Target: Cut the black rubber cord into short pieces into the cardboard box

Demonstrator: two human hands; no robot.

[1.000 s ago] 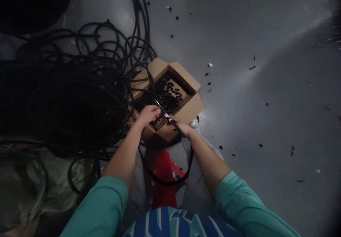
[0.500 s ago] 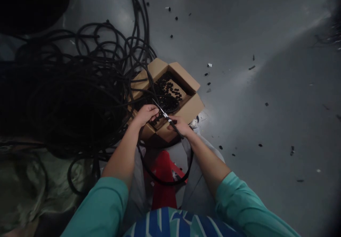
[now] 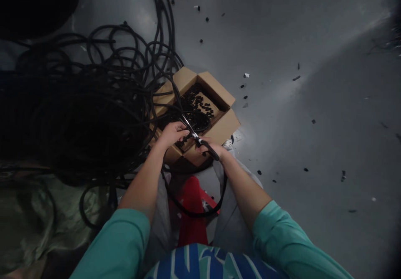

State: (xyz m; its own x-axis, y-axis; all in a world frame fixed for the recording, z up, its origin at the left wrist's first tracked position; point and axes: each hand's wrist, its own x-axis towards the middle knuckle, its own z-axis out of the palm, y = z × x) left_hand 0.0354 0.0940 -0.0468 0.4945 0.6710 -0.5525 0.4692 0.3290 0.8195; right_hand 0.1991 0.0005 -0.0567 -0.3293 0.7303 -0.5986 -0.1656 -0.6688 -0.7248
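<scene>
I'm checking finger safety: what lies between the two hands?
In the head view: the scissors, held by the right hand, with the cardboard box below.

Shiny metal-bladed scissors point(image 3: 188, 124), matt cardboard box point(image 3: 229, 126), smooth rubbery-looking tubing point(image 3: 163, 94), matt cloth sleeves point(image 3: 282, 233), smooth, faintly glossy floor point(image 3: 266, 32)

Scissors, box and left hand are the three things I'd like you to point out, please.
Scissors point(image 3: 194, 135): head view, where blades meet handles.
Box point(image 3: 226, 125): head view, on a bare flap at its right.
Left hand point(image 3: 173, 133): head view, on its back.
</scene>
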